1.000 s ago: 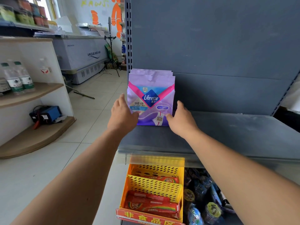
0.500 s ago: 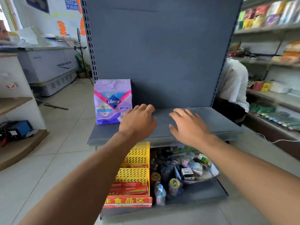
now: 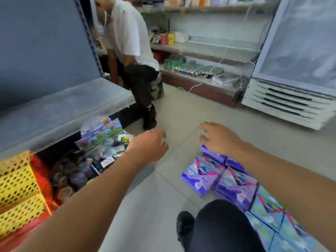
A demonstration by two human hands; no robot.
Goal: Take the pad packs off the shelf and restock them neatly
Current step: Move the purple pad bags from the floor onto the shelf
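Several purple pad packs [image 3: 218, 176] lie in a loose pile on the tiled floor at the lower right, with blue-green packs [image 3: 272, 220] beside them. My right hand [image 3: 217, 138] hovers just above the far end of the purple pile, fingers spread, holding nothing. My left hand [image 3: 148, 145] hangs over the floor to the left of the pile, fingers loosely curled and empty. The grey shelf [image 3: 60, 110] runs along the left side; the part of it in view is bare. The picture is blurred by motion.
Under the shelf sit yellow perforated baskets [image 3: 16, 180] and a heap of mixed goods [image 3: 94, 151]. A person in a white shirt [image 3: 127, 33] crouches behind the shelf. A white cooler [image 3: 294, 70] stands at the right. My knee [image 3: 220, 226] is at the bottom.
My view has swung right and down from the shelf to the floor. Both hands left the shelf and now reach toward the packs on the floor. The standing purple pack is out of view.
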